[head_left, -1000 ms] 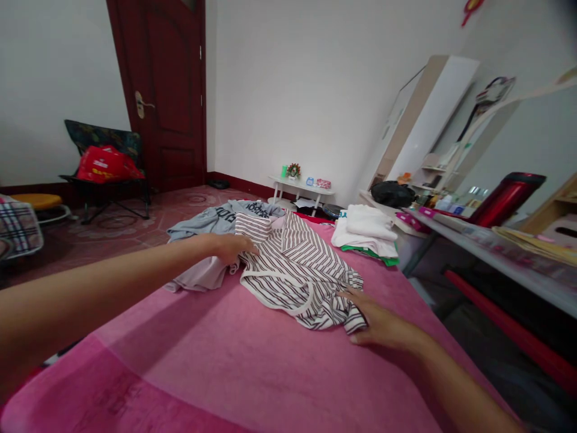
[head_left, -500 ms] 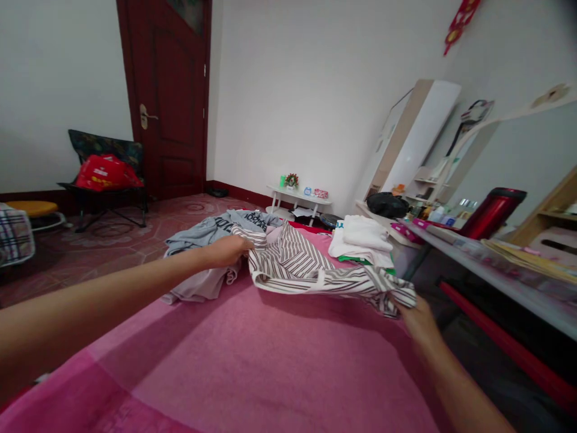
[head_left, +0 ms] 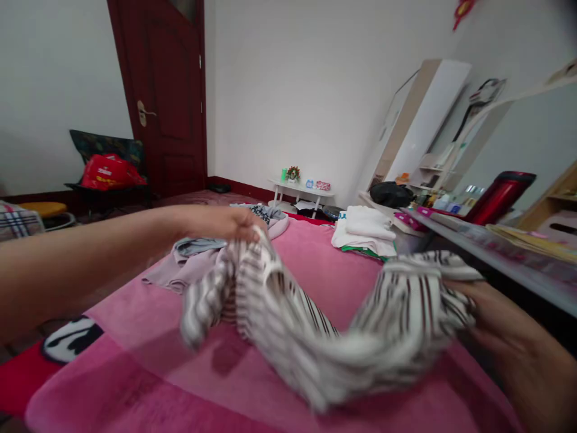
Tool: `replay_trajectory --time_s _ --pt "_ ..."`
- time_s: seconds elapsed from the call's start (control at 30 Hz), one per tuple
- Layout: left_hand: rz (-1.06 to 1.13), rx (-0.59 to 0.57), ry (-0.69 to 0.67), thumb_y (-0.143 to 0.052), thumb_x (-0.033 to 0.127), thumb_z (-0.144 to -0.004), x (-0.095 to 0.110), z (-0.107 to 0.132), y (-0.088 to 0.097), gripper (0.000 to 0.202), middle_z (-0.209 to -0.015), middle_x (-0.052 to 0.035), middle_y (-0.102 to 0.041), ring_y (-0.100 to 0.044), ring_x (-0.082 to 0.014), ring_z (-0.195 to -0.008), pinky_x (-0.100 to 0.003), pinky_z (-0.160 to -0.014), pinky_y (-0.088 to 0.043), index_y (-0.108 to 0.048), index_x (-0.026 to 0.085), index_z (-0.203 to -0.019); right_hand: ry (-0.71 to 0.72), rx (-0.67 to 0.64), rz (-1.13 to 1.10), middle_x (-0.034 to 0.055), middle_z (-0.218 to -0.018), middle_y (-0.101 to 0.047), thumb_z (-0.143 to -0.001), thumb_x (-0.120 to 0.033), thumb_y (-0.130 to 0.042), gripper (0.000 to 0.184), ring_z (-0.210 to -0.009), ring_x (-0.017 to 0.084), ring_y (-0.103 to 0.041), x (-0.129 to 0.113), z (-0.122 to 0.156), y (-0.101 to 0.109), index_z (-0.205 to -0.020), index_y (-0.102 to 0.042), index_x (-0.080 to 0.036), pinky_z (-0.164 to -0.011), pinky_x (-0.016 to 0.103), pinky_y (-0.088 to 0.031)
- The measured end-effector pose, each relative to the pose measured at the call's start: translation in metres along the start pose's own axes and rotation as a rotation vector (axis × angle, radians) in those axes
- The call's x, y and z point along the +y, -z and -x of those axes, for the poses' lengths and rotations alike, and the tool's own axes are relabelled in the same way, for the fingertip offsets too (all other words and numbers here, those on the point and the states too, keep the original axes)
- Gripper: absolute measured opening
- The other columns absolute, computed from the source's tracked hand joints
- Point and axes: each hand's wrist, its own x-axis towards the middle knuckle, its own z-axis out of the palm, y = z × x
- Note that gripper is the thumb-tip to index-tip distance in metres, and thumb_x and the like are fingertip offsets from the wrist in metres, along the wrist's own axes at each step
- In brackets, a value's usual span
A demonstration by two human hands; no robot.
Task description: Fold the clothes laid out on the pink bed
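Observation:
A white shirt with dark stripes hangs between my two hands, its middle sagging and blurred by motion. My left hand is closed on one end of it, near what looks like the neck opening. At the other end my right hand grips bunched striped cloth; some of its fingers are hidden behind the fabric. Below lies a pink blanket. Grey and mauve clothes lie beyond my left forearm, partly covered by it. A folded stack of white clothes sits at the far right of the blanket.
Along the right runs a desk bearing a red tumbler and papers. A low white table stands by the far wall. At the left, a folding chair holds a red bag, near a brown door.
The striped shirt has come up and closer to me, from stretched fairly flat to sagging between my hands. Both hands have moved nearer, the right one also outward to the right.

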Motion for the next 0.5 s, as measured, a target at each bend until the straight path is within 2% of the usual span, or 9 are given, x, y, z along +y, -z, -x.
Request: replay_trajectory --time_s 0.07,0.1,0.13,0.17,0.2,0.23,0.37,0.43,0.5 --pt "-0.049 0.605 -0.006 -0.049 0.021 -0.084 -0.026 -0.039 0.027 0.022 -0.079 -0.0019 -0.062 -0.060 -0.0170 -0.070 -0.027 -0.064 -0.050 -0.061 0.019 -0.102 0.029 0.017 -0.120 0.0039 -0.098 -0.070 -0.057 -0.028 -0.072 0.029 -0.090 0.023 -0.067 -0.005 -0.033 -0.031 -0.086 -0.066 -0.031 -0.060 0.030 -0.059" --pt "-0.098 0.846 -0.002 -0.047 0.019 -0.084 -0.040 -0.055 0.037 0.030 -0.089 -0.0039 -0.062 -0.061 -0.0170 -0.075 -0.029 -0.068 -0.051 -0.057 0.019 -0.113 0.049 0.034 -0.167 0.0011 -0.106 -0.068 -0.059 -0.031 -0.072 0.030 -0.095 0.021 -0.065 -0.002 -0.046 -0.043 -0.088 -0.064 -0.031 -0.064 0.028 -0.058" --pt "-0.170 1.011 -0.002 -0.049 0.017 -0.083 -0.053 -0.068 0.044 0.035 -0.100 -0.0065 -0.060 -0.061 -0.0175 -0.081 -0.031 -0.074 -0.051 -0.054 0.018 -0.118 0.055 0.065 -0.173 -0.0010 -0.111 -0.065 -0.060 -0.032 -0.072 0.034 -0.099 0.019 -0.064 0.007 -0.055 -0.052 -0.092 -0.061 -0.031 -0.066 0.026 -0.058" --pt "-0.250 1.104 -0.008 -0.050 0.016 -0.082 -0.065 -0.076 0.046 0.038 -0.107 -0.0089 -0.059 -0.060 -0.0186 -0.088 -0.033 -0.081 -0.050 -0.053 0.016 -0.119 0.029 0.107 -0.134 -0.0020 -0.115 -0.063 -0.059 -0.031 -0.073 0.038 -0.100 0.017 -0.063 0.021 -0.060 -0.057 -0.094 -0.059 -0.031 -0.066 0.024 -0.057" --pt "-0.329 1.123 -0.019 -0.051 0.017 -0.081 -0.077 -0.080 0.042 0.038 -0.111 -0.0104 -0.057 -0.059 -0.0201 -0.094 -0.034 -0.086 -0.048 -0.054 0.015 -0.118 -0.022 0.143 -0.062 -0.0012 -0.116 -0.062 -0.058 -0.030 -0.074 0.041 -0.098 0.017 -0.063 0.039 -0.061 -0.058 -0.097 -0.058 -0.030 -0.063 0.023 -0.057" --pt "-0.404 1.075 -0.033 -0.052 0.018 -0.081 -0.089 -0.081 0.033 0.035 -0.113 -0.0108 -0.057 -0.057 -0.0213 -0.098 -0.035 -0.089 -0.046 -0.056 0.015 -0.115 -0.070 0.152 0.023 0.0010 -0.116 -0.062 -0.058 -0.031 -0.074 0.044 -0.094 0.017 -0.064 0.060 -0.058 -0.057 -0.098 -0.058 -0.028 -0.060 0.023 -0.056" --pt "-0.636 0.578 -0.064 -0.050 0.030 -0.087 -0.126 -0.060 -0.035 0.024 -0.103 -0.0078 -0.062 -0.058 -0.0214 -0.092 -0.032 -0.085 -0.046 -0.064 0.018 -0.103 -0.233 -0.090 0.243 0.0067 -0.091 -0.067 -0.063 -0.037 -0.072 0.038 -0.077 0.019 -0.067 0.133 -0.027 -0.048 -0.095 -0.061 -0.019 -0.053 0.025 -0.054" --pt "-0.747 0.391 -0.072 -0.049 0.036 -0.089 -0.134 -0.047 -0.068 0.025 -0.098 -0.0084 -0.062 -0.059 -0.0221 -0.089 -0.033 -0.082 -0.046 -0.066 0.019 -0.098 -0.233 -0.202 0.294 0.0054 -0.079 -0.067 -0.063 -0.036 -0.071 0.030 -0.071 0.019 -0.067 0.147 -0.014 -0.050 -0.086 -0.064 -0.017 -0.050 0.025 -0.053" --pt "-0.834 0.303 -0.099 -0.051 0.040 -0.088 -0.135 -0.040 -0.092 0.027 -0.097 -0.0092 -0.060 -0.058 -0.0239 -0.091 -0.035 -0.082 -0.046 -0.065 0.020 -0.098 -0.218 -0.251 0.315 0.0046 -0.073 -0.066 -0.064 -0.034 -0.068 0.025 -0.066 0.018 -0.066 0.150 -0.010 -0.061 -0.081 -0.065 -0.016 -0.049 0.025 -0.053"
